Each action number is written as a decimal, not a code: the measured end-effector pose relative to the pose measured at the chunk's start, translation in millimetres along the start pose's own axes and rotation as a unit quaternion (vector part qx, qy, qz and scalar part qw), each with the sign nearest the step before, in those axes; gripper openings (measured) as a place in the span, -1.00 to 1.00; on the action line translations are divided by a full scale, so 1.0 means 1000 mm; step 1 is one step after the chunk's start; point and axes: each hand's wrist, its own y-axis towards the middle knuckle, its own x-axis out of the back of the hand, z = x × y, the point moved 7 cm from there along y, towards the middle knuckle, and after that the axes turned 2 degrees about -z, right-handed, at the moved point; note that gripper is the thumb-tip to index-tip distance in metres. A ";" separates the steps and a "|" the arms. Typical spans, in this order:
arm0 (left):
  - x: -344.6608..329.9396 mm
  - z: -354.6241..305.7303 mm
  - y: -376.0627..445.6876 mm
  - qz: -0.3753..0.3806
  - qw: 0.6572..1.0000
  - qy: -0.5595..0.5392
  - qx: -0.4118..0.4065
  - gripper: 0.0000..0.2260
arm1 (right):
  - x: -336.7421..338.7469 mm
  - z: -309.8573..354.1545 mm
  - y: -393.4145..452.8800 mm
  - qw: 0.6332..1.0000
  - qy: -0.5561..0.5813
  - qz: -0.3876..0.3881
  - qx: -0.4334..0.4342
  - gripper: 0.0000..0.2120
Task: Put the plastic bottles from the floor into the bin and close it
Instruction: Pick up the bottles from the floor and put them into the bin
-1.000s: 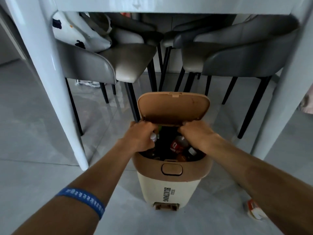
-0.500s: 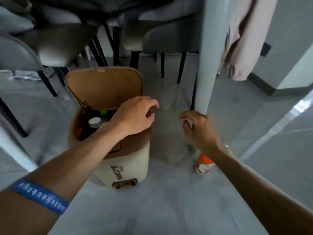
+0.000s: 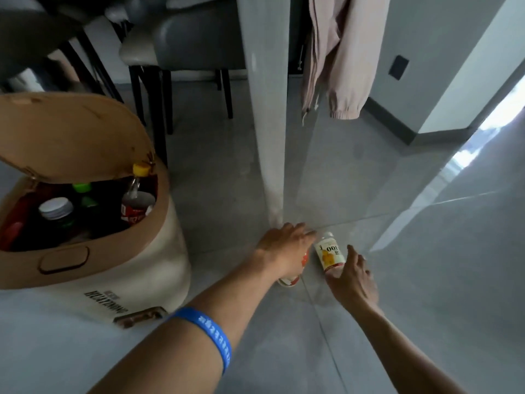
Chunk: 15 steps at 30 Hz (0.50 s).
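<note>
The beige bin (image 3: 167,245) stands at the left with its brown lid (image 3: 71,132) tipped up. Several bottles (image 3: 136,200) fill it to the rim. Two small plastic bottles lie on the floor by the white table leg (image 3: 267,109). My left hand (image 3: 284,245), fingers spread, hovers over a red-labelled bottle (image 3: 291,280) and hides most of it. A white bottle with an orange label (image 3: 329,255) lies just to its right. My right hand (image 3: 352,277) is spread at that bottle's near end, thumb beside it, not closed around it.
Grey chairs (image 3: 193,44) with black legs stand behind the bin. A pink garment (image 3: 335,52) hangs right of the table leg. The bin's foot pedal (image 3: 139,315) faces me. Grey tiled floor (image 3: 426,280) stretches right toward a wall corner (image 3: 443,81).
Both hands have left the bin's opening and moved right and down to the floor bottles by the table leg. The view has swung right with them, leaving the bin at the left.
</note>
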 end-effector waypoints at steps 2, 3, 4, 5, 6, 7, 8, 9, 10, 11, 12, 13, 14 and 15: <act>-0.005 0.000 0.004 -0.019 1.000 -0.007 -0.011 -0.58 | -0.027 -0.020 0.000 0.998 -0.010 0.055 -0.042 -0.15; -0.009 0.003 0.004 -0.027 0.999 -0.007 -0.017 -0.64 | -0.038 -0.025 -0.001 0.996 -0.008 0.072 -0.049 -0.15; -0.014 0.004 0.001 -0.024 0.999 -0.006 -0.022 -0.67 | -0.050 -0.028 -0.002 0.995 -0.009 0.082 -0.049 -0.19; -0.019 0.006 -0.002 -0.019 0.999 -0.004 -0.026 -0.68 | -0.054 -0.029 -0.004 0.996 -0.004 0.078 -0.042 -0.24; -0.021 0.007 -0.006 -0.019 0.999 -0.007 -0.028 -0.68 | -0.058 -0.031 -0.005 0.997 0.003 0.072 -0.040 -0.28; -0.020 0.011 -0.010 -0.023 0.999 -0.015 -0.023 -0.69 | -0.062 -0.031 -0.008 0.997 0.016 0.061 -0.036 -0.30; -0.014 0.015 -0.014 -0.033 0.999 -0.034 -0.010 -0.71 | -0.064 -0.029 -0.009 0.998 0.029 0.054 -0.033 -0.30; -0.004 0.019 -0.019 -0.048 0.997 -0.060 0.007 -0.74 | -0.064 -0.025 -0.009 0.997 0.056 0.046 -0.033 -0.28; 0.005 0.014 -0.021 -0.058 0.994 -0.093 0.022 -0.75 | -0.061 -0.034 -0.011 0.993 0.094 0.044 -0.049 -0.24; 0.029 0.033 -0.032 -0.076 0.990 -0.110 0.046 -0.74 | -0.065 -0.009 -0.014 0.988 0.147 0.039 -0.040 -0.21; 0.051 0.033 -0.036 -0.095 0.987 -0.120 0.045 -0.72 | -0.062 -0.002 -0.018 0.980 0.190 0.034 -0.044 -0.22; 0.078 0.035 -0.039 -0.117 0.984 -0.123 0.043 -0.70 | -0.056 0.009 -0.018 0.972 0.230 0.017 -0.038 -0.26; 0.112 0.042 -0.049 -0.148 0.982 -0.114 0.041 -0.69 | -0.048 0.030 -0.021 0.963 0.267 0.000 -0.030 -0.33; 0.145 0.053 -0.061 -0.171 0.978 -0.113 0.048 -0.67 | -0.038 0.049 -0.025 0.955 0.296 -0.017 -0.026 -0.39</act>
